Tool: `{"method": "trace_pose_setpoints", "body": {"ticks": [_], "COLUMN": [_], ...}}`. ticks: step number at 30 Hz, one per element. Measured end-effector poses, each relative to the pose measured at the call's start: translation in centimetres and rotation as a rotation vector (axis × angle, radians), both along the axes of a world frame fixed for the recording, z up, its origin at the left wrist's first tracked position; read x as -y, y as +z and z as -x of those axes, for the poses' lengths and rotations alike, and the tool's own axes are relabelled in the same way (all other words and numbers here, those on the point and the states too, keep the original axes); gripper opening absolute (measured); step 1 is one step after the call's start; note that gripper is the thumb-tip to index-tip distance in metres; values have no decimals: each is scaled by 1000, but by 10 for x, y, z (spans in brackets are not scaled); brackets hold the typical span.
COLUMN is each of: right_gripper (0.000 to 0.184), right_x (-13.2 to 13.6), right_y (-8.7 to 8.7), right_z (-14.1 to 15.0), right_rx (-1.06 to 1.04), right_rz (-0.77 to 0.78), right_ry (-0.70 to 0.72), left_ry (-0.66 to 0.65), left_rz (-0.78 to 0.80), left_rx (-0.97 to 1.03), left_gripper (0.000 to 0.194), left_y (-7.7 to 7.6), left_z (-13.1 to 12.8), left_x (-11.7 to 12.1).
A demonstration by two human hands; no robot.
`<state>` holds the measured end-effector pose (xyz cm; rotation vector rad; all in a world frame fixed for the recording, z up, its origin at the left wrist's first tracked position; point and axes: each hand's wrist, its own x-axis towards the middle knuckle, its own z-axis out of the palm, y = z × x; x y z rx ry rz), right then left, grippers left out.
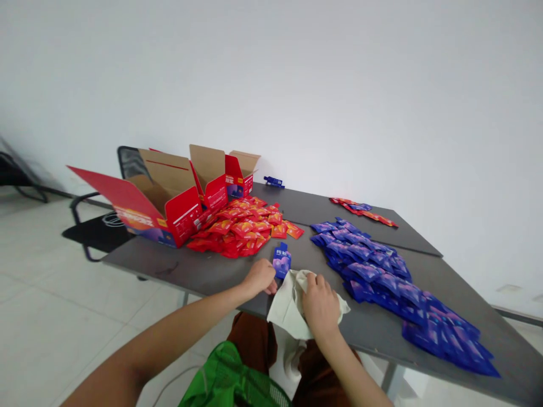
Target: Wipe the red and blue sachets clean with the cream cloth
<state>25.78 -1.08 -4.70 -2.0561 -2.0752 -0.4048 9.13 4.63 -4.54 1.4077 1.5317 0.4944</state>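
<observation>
Right hand (321,302) clutches one cloth (287,305); left hand (261,277), grip unclear, is beside one blue carton (281,261). Three red boxes (182,217) stand on the grey worktop (195,270), near a white wall (318,85).

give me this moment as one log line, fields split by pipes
right hand: on pale cloth | left hand: beside small blue box | left: red packets, open boxes | right: blue packets

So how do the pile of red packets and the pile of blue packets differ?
The red packets form a compact heap beside the open boxes; the blue packets spread in a long, overlapping band on the right. Both lie on the dark table.
</observation>
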Motion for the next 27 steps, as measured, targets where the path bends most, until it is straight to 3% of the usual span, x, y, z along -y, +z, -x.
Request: {"method": "trace_pose_setpoints", "body": {"ticks": [5,9,11,16,19,22,25,27], "right_gripper": [19,20,21,18,14,14,19,22], "right_x": [10,12,14,14,10,10,14,17], "right_y": [-7,-8,-9,-10,-9,-8,-8,-9], "right_z": [1,-3,-4,0,4,5,4,3], "right_rx": [-30,-51,-51,8,39,23,-25,-55], "right_rz": [-90,-122,-135,-113,-75,-67,-84,-85], "right_ry": [30,17,19,15,19,-3,-38,-59], "left_ry": [33,-34,13,348,344,178,-48,-95], "left_rz": [-322,-257,-362,-789,-919,-920,-761,-690], "left_rx": [-441,-338,-380,-891,-1059,-1164,-1201,-1204], "left_gripper": [35,39,40,44,46,42,37,34], "left_y": [7,22,43,119,146,147,133,123], "left_z": [-10,2,20,63,79,97,120,138], "left_x": [17,18,15,-13,-46,-85,-116,-129]}}
